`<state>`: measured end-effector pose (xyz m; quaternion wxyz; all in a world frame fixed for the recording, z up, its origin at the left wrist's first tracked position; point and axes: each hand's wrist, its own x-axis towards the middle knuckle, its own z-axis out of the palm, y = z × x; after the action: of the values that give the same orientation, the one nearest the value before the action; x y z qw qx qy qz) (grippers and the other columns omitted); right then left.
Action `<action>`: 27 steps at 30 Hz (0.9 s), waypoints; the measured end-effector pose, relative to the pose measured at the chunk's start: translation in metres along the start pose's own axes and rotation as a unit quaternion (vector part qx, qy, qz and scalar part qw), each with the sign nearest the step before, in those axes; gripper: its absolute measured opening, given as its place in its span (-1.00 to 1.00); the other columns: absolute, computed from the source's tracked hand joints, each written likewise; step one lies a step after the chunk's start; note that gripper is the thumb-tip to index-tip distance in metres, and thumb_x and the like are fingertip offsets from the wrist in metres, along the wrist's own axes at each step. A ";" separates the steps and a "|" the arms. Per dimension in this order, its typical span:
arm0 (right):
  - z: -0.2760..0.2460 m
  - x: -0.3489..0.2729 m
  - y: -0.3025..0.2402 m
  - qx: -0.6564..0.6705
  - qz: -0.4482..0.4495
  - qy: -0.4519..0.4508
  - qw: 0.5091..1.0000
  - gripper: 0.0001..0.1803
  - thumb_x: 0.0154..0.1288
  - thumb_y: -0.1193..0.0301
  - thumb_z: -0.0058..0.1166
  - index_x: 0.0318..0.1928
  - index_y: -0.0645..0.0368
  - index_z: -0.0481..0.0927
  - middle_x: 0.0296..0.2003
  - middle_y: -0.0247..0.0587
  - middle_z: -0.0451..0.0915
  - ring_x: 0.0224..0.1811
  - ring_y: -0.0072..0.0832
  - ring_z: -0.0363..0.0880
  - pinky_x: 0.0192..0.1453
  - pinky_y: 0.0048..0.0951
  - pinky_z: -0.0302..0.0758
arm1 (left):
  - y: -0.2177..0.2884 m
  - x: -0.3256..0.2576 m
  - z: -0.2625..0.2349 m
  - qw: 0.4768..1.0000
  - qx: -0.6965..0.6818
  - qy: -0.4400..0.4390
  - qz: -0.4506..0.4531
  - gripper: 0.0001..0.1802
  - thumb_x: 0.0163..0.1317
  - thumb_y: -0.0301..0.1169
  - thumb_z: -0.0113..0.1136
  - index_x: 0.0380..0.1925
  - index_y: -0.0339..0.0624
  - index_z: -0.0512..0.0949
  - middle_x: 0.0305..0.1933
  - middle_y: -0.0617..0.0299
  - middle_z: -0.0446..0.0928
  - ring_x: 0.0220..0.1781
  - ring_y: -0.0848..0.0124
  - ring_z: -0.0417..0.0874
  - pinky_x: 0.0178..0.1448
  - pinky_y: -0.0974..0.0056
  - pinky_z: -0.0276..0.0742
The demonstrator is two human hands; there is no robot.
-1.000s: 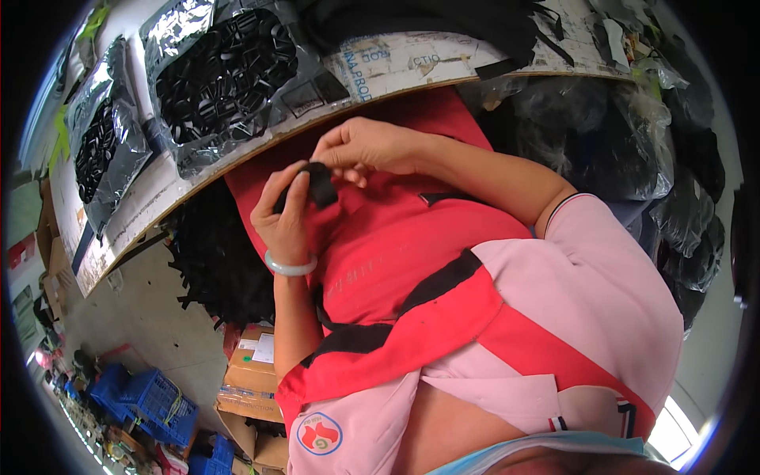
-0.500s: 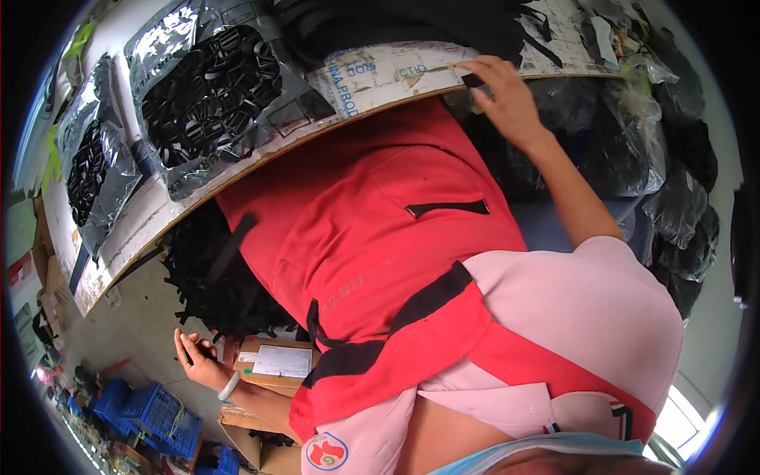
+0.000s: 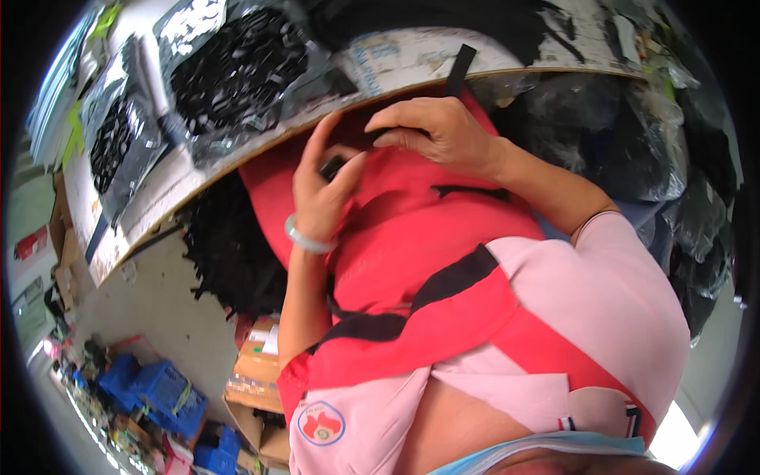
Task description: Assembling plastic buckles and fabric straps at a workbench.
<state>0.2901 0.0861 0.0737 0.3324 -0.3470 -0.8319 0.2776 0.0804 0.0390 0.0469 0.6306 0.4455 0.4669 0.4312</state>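
My left hand (image 3: 321,194), with a pale bangle at its wrist, is raised in front of the red apron (image 3: 412,245). A small black piece (image 3: 332,168), too blurred to name surely, is held in its curled fingers. Just right of it my right hand (image 3: 447,138) pinches a black webbing strap (image 3: 461,70). One strap end sticks up behind that hand toward the table edge; the dark part at the fingertips is blurred. The hands are close together but apart.
The white table (image 3: 412,67) curves across the far side. On it lie a clear bag (image 3: 237,75) of black plastic buckles, a smaller bag (image 3: 112,150) and black straps (image 3: 443,22). A heap of black straps (image 3: 233,245), cardboard boxes (image 3: 255,372) and blue baskets (image 3: 162,396) are at lower left.
My left hand has come up from the lower left to beside the right. My right hand has moved left from the table edge, now with the black webbing strap rising behind it.
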 end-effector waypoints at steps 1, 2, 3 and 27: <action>0.011 0.002 -0.006 0.100 0.055 -0.026 0.993 -0.77 0.18 0.51 0.19 -0.11 0.22 0.62 -0.25 -0.17 0.64 -0.28 -0.33 0.62 -0.19 -0.47 0.51 | 0.005 0.001 0.005 1.000 -0.013 -0.020 -0.006 -0.28 0.15 -0.61 0.18 0.35 -0.17 0.21 -0.37 0.38 0.50 -0.48 0.65 0.41 -0.45 0.52 0.34; 0.019 0.005 -0.003 0.121 0.077 -0.058 0.988 -0.76 0.22 0.47 0.18 -0.10 0.29 0.59 -0.26 -0.14 0.65 -0.33 -0.44 0.61 -0.20 -0.52 0.52 | 0.007 0.001 0.007 0.999 -0.026 -0.030 -0.011 -0.24 0.13 -0.63 0.18 0.37 -0.16 0.17 -0.36 0.36 0.50 -0.47 0.64 0.43 -0.44 0.51 0.37; 0.021 0.011 -0.004 0.134 0.115 -0.106 0.979 -0.77 0.22 0.47 0.17 -0.12 0.30 0.59 -0.31 -0.17 0.64 -0.36 -0.51 0.59 -0.22 -0.53 0.51 | 0.003 0.001 0.005 0.999 -0.033 -0.036 -0.007 -0.22 0.12 -0.64 0.18 0.37 -0.16 0.16 -0.36 0.34 0.50 -0.47 0.63 0.44 -0.44 0.50 0.39; 0.055 0.017 0.019 0.207 0.061 -0.165 0.962 -0.70 0.29 0.57 0.06 0.04 0.21 0.56 -0.23 -0.29 0.64 -0.24 -0.53 0.61 -0.12 -0.56 0.54 | -0.032 -0.016 -0.035 0.905 -0.376 -0.092 -0.178 -0.48 0.46 0.03 -0.24 -0.10 -0.25 0.42 -0.45 0.14 0.46 -0.61 0.39 0.44 -0.63 0.44 0.20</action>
<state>0.2474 0.0983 0.0326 0.2377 -0.2696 -0.7769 0.5170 0.0471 0.0217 0.0136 0.8574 0.1227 0.2818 0.4127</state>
